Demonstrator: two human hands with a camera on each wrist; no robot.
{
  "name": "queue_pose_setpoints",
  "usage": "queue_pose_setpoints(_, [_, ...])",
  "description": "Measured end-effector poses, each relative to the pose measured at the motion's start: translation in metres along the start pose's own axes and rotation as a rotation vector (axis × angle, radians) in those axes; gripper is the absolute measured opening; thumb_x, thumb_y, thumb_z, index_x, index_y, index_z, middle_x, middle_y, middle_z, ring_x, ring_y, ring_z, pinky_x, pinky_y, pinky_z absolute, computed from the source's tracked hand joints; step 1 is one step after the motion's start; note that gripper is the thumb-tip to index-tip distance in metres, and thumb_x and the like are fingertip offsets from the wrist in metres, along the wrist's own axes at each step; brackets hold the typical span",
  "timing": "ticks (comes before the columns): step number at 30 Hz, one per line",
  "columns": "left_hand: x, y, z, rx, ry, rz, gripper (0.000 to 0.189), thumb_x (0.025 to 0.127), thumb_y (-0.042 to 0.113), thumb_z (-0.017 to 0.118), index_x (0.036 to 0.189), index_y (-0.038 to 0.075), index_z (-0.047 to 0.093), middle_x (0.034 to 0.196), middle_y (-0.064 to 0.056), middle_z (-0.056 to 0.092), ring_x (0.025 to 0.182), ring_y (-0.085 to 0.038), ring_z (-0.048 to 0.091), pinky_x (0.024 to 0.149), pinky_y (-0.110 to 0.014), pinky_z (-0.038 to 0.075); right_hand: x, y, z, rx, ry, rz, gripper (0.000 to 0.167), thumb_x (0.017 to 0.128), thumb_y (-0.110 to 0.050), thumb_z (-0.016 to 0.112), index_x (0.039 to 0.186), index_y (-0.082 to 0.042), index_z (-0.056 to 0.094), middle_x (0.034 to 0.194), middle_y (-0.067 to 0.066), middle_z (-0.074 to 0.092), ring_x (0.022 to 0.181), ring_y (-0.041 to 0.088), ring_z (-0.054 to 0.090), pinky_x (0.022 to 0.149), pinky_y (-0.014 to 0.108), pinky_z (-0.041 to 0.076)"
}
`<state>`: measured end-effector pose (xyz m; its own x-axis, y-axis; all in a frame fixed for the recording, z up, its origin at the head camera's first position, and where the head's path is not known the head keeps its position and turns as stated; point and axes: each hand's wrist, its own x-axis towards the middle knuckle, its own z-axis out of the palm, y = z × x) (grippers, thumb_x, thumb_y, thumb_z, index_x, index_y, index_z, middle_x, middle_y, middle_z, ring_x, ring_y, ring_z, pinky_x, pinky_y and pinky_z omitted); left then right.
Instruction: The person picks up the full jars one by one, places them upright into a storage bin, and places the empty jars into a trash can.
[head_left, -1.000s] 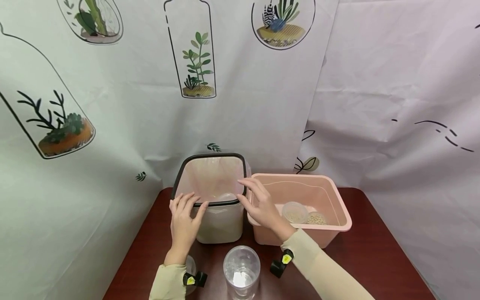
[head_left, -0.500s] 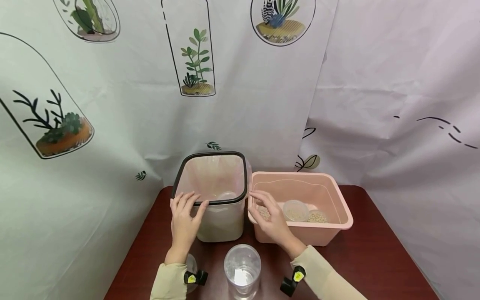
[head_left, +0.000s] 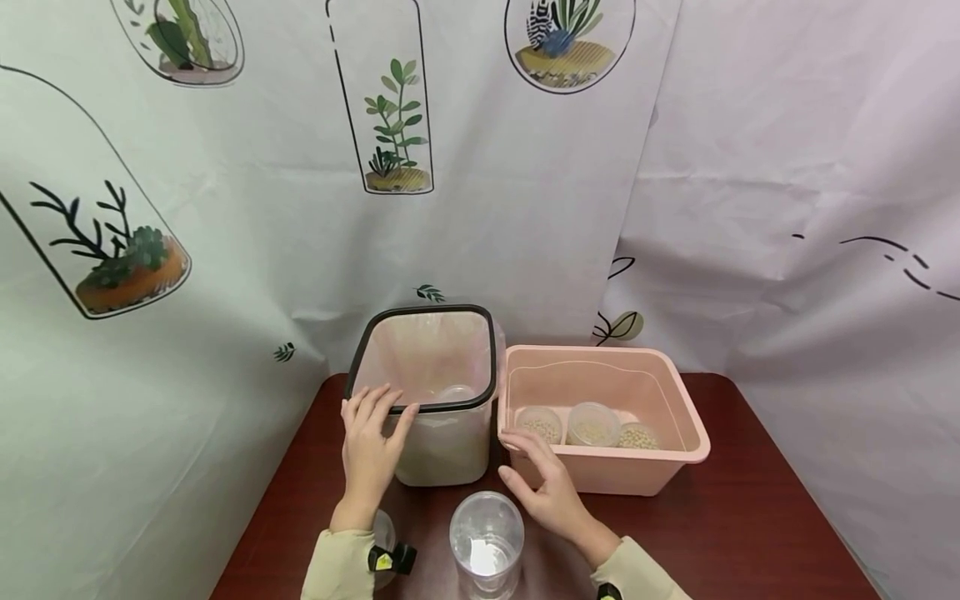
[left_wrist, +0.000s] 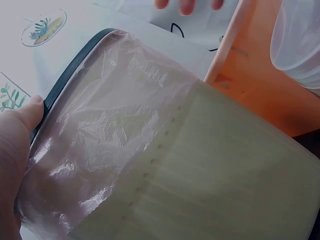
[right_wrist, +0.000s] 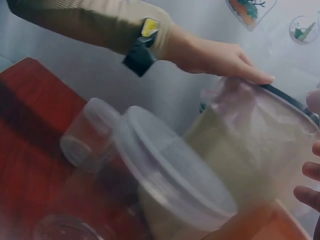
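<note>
My left hand (head_left: 371,454) grips the front left corner of the trash can's black rim, fingers over the edge. The trash can (head_left: 442,450) is lined with a thin clear bag, and a clear round container (head_left: 455,393) lies inside it. My right hand (head_left: 551,492) hovers before the pink tub, fingers loosely spread, holding nothing. Nearest to it stands a clear plastic jar (head_left: 486,533), upright with its mouth open; it looks blurred and tilted in the right wrist view. The left wrist partly hides a smaller clear plastic cup (right_wrist: 90,137).
The pink tub (head_left: 600,357) stands right of the trash can and holds three round clear containers (head_left: 592,425) of pale grains or beans. Both stand on the dark red table (head_left: 720,492), against a patterned curtain (head_left: 517,208). A clear round edge (right_wrist: 67,232) shows low in the right wrist view.
My right hand has drawn back from the trash can's rim, past the tub's left side, down and toward me, uncovering the tub's left container. The left hand has stayed on the rim.
</note>
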<state>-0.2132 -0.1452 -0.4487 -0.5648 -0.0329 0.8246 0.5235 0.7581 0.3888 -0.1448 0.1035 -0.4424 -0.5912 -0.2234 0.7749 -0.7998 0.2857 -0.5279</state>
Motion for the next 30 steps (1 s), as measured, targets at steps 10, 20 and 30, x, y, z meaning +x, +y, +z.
queue_pose_setpoints(10, [0.0, -0.001, 0.002, -0.01, 0.02, 0.005, 0.033, 0.079, 0.026, 0.073, 0.103, 0.005, 0.069, 0.111, -0.016, 0.062, 0.115, -0.04, 0.043, 0.099, -0.065, 0.019, -0.019, 0.003, 0.002, 0.033, -0.069, -0.046, 0.055, 0.068, 0.009, 0.072, 0.12, 0.0, 0.056, 0.119, 0.016, 0.054, 0.106, 0.039, 0.052, 0.092, 0.023, 0.041])
queue_pose_setpoints(20, [0.001, -0.001, 0.001, -0.025, 0.004, -0.005, 0.032, 0.079, 0.026, 0.073, 0.103, 0.004, 0.069, 0.111, -0.016, 0.062, 0.117, -0.04, 0.042, 0.103, -0.061, 0.015, -0.046, 0.014, 0.006, 0.027, -0.222, -0.064, 0.054, 0.069, -0.007, 0.078, 0.12, -0.004, 0.058, 0.127, 0.018, 0.047, 0.109, 0.04, 0.05, 0.091, 0.04, 0.043])
queue_pose_setpoints(30, [0.0, -0.002, 0.003, -0.035, 0.023, -0.006, 0.032, 0.08, 0.027, 0.073, 0.102, 0.005, 0.069, 0.111, -0.015, 0.062, 0.116, -0.04, 0.042, 0.104, -0.061, 0.015, -0.079, 0.041, 0.014, 0.037, -0.352, -0.023, 0.049, 0.08, -0.032, 0.073, 0.121, -0.012, 0.057, 0.135, 0.014, 0.039, 0.118, 0.033, 0.046, 0.092, 0.04, 0.042])
